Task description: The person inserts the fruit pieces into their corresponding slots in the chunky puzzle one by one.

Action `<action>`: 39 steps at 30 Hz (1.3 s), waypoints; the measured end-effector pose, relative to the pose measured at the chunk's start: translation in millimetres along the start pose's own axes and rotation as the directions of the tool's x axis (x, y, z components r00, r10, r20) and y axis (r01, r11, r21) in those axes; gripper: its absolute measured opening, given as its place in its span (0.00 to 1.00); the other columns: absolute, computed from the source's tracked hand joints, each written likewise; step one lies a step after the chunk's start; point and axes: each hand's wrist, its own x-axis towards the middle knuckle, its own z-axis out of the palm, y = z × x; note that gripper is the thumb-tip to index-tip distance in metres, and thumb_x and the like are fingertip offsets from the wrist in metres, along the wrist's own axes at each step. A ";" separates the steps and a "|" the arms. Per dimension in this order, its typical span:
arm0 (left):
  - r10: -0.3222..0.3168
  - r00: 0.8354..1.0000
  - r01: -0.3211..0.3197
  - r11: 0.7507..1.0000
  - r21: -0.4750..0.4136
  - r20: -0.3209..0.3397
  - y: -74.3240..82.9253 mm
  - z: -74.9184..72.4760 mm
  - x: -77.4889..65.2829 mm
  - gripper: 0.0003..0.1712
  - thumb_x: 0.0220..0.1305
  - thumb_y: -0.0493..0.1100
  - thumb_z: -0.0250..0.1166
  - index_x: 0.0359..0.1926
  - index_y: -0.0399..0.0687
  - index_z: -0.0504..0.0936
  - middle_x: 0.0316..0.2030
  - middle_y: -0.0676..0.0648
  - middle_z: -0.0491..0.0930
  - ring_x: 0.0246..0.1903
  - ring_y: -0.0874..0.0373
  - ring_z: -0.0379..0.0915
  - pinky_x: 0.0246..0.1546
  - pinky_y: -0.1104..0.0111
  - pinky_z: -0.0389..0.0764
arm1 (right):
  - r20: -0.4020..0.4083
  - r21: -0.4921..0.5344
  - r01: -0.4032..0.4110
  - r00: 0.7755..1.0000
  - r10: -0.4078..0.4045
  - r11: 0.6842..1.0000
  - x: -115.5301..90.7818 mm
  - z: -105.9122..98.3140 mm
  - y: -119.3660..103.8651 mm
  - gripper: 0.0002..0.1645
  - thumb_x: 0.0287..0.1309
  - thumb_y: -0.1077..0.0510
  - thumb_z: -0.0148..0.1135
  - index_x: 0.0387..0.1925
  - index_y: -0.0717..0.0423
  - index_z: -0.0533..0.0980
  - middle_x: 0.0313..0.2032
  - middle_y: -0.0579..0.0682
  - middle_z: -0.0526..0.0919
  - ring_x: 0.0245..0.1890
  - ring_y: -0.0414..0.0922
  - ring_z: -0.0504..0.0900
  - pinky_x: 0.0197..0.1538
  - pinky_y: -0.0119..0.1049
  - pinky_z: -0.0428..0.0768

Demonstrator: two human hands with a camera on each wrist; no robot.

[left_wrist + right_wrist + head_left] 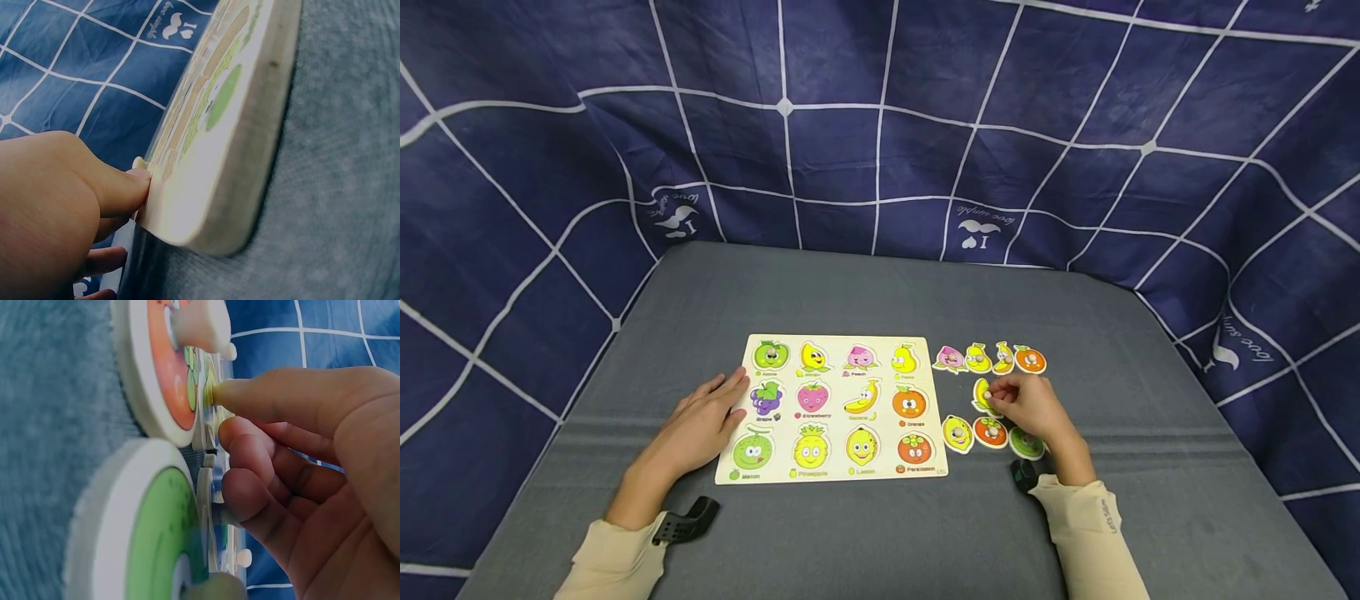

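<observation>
A pale wooden puzzle board (835, 416) with printed fruit pictures lies flat on the grey table. My left hand (703, 421) rests along its left edge, fingers extended; in the left wrist view the thumb (128, 190) touches the board's side near a corner. To the right of the board, my right hand (1032, 406) pinches a yellow mango-like puzzle piece (981, 390) between thumb and forefinger. In the right wrist view, the fingers partly hide that piece. Close below this hand lie a lemon piece (955, 437), a persimmon piece (990, 430) and a green round piece (1026, 446).
Above the right hand, a row of pieces holds a peach (950, 359), a pear (978, 359), a banana (1003, 360) and an orange (1030, 360). Grey cloth covers the table (850, 292). A dark blue curtain (835, 150) with white lines surrounds its back and sides.
</observation>
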 end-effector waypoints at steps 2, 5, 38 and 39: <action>0.000 1.000 0.000 1.000 -0.003 0.001 0.0 0.6 0.2 0.29 0.62 0.38 0.58 0.63 0.33 0.64 0.65 0.36 0.58 0.61 0.33 0.52 0.53 0.39 0.53 | 0.006 0.004 0.005 1.000 -0.005 1.000 0.1 0.8 0.9 0.04 0.45 0.63 0.70 0.26 0.59 0.82 0.18 0.42 0.78 0.19 0.36 0.75 0.23 0.29 0.73; 0.005 1.000 -0.005 1.000 -0.001 -0.004 -0.5 1.1 0.5 0.29 0.62 0.38 0.58 0.63 0.32 0.64 0.64 0.36 0.58 0.61 0.33 0.52 0.54 0.40 0.53 | 0.005 0.010 0.011 1.000 -0.011 1.000 0.3 1.9 1.6 0.04 0.45 0.63 0.69 0.26 0.59 0.81 0.19 0.42 0.79 0.19 0.36 0.75 0.23 0.29 0.73; 0.003 1.000 -0.003 1.000 -0.001 -0.001 -2.0 2.2 0.9 0.29 0.62 0.38 0.58 0.63 0.33 0.64 0.65 0.36 0.58 0.61 0.33 0.52 0.53 0.38 0.53 | -0.026 0.019 0.008 1.000 -0.007 1.000 0.7 3.2 -0.5 0.03 0.46 0.62 0.69 0.26 0.56 0.82 0.18 0.41 0.79 0.19 0.36 0.76 0.23 0.29 0.74; 0.003 1.000 -0.003 1.000 0.000 -0.002 -1.9 2.1 0.9 0.29 0.62 0.38 0.58 0.63 0.33 0.64 0.65 0.36 0.58 0.61 0.33 0.52 0.53 0.38 0.53 | -0.029 0.018 0.009 1.000 -0.009 1.000 0.9 2.7 -1.1 0.03 0.46 0.62 0.69 0.26 0.56 0.82 0.18 0.41 0.78 0.19 0.36 0.76 0.23 0.29 0.74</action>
